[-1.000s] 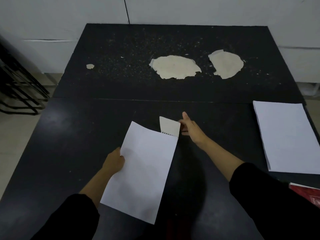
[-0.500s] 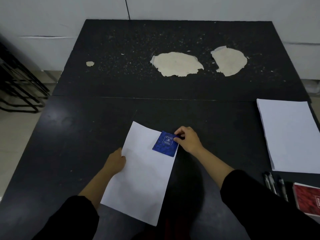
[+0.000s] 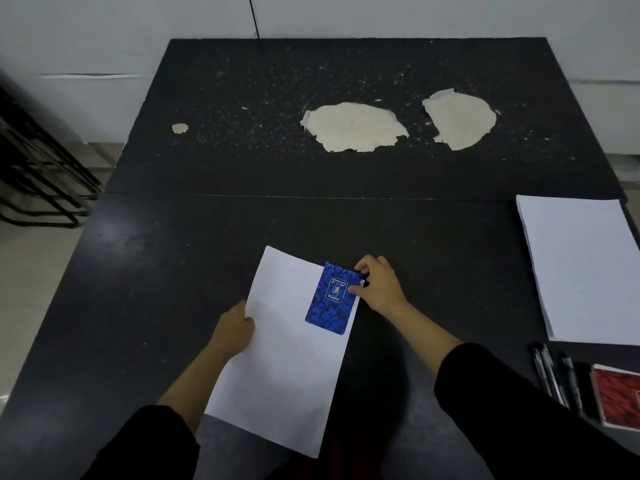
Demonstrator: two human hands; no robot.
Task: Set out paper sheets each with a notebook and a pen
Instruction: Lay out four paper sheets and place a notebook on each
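Note:
A white paper sheet (image 3: 284,358) lies slanted on the black table (image 3: 156,271) in front of me. A small blue spiral notebook (image 3: 331,299) lies face up on the sheet's upper right corner. My right hand (image 3: 379,287) pinches the notebook's top right edge, thumb on the cover. My left hand (image 3: 235,329) holds the sheet's left edge with curled fingers. Three black pens (image 3: 554,375) lie at the right, beside a red notebook (image 3: 616,396) at the frame's edge.
A stack of white paper (image 3: 581,268) sits at the right edge of the table. The far table (image 3: 242,98) has two large patches of peeled surface (image 3: 356,126). Black metal chair frames (image 3: 38,174) stand on the floor to the left.
The notebook was upright showing its pale back, then my right hand turned it over and laid it flat, blue cover up, on the sheet's corner. My left hand stayed on the sheet.

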